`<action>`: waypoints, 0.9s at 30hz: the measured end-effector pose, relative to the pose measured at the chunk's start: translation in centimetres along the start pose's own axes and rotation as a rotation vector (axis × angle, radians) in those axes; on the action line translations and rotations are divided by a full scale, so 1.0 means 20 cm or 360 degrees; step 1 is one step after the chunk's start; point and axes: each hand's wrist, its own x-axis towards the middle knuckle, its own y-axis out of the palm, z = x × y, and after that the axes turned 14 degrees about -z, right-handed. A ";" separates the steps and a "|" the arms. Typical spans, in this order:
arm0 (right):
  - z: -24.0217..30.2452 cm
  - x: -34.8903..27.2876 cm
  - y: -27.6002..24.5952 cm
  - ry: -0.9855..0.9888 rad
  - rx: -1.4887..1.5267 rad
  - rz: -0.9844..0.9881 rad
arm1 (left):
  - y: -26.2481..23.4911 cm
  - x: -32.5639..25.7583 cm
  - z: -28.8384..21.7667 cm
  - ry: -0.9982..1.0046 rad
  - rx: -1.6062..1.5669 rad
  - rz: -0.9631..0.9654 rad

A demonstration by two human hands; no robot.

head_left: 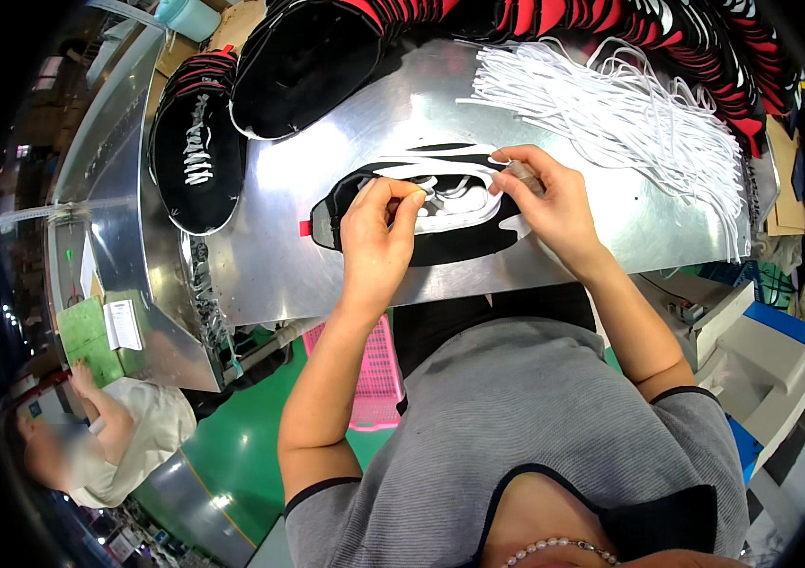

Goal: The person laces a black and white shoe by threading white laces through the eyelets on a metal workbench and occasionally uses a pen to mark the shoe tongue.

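A black and white fabric shoe upper [464, 250] lies on a shiny metal table [279, 270], near the middle of its near edge, its oval opening facing up and a small red tab [305, 228] sticking out at its left end. The left hand [379, 232] is over the upper's left half, thumb and forefinger brought together in a pinch on a flat white lace [457, 201] at the opening. The right hand [546, 194], a tan wrap [527, 178] around one finger, is at the opening's right end, thumb and forefinger bent with their tips near each other; I cannot tell what they grip. Loose white laces [620, 123] spread over the table's right part toward the far right corner. Stacked black and red fabric pieces [601, 21] line the far edge, and a black oval piece [196, 180] lies by the left edge.
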 end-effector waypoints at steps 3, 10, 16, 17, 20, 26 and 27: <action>-0.02 0.01 0.00 -0.0008 -0.0172 -0.0035 | -0.01 0.00 0.00 -0.0010 0.0028 0.0022; -0.14 0.15 0.09 -0.0582 -0.0483 -0.0486 | -0.19 0.01 -0.08 -0.0675 -0.1476 0.0196; -0.14 0.13 0.10 -0.0729 -0.0599 -0.0578 | -1.09 0.02 0.10 -0.0671 -0.2977 -0.0623; -0.17 0.14 0.09 -0.0798 -0.0650 -0.0591 | -1.26 0.00 0.11 -0.0674 -0.2898 -0.0806; -0.17 0.15 0.09 -0.0746 -0.0651 -0.0591 | -1.63 -0.05 0.13 -0.0584 -0.2630 -0.1151; -0.07 0.18 0.08 -0.0251 -0.0232 -0.0306 | -1.01 0.06 -0.02 -0.0608 -0.2301 -0.0323; -0.09 0.22 0.06 -0.0166 0.0116 -0.0161 | -0.66 -0.02 -0.21 -0.0489 -0.1613 -0.0050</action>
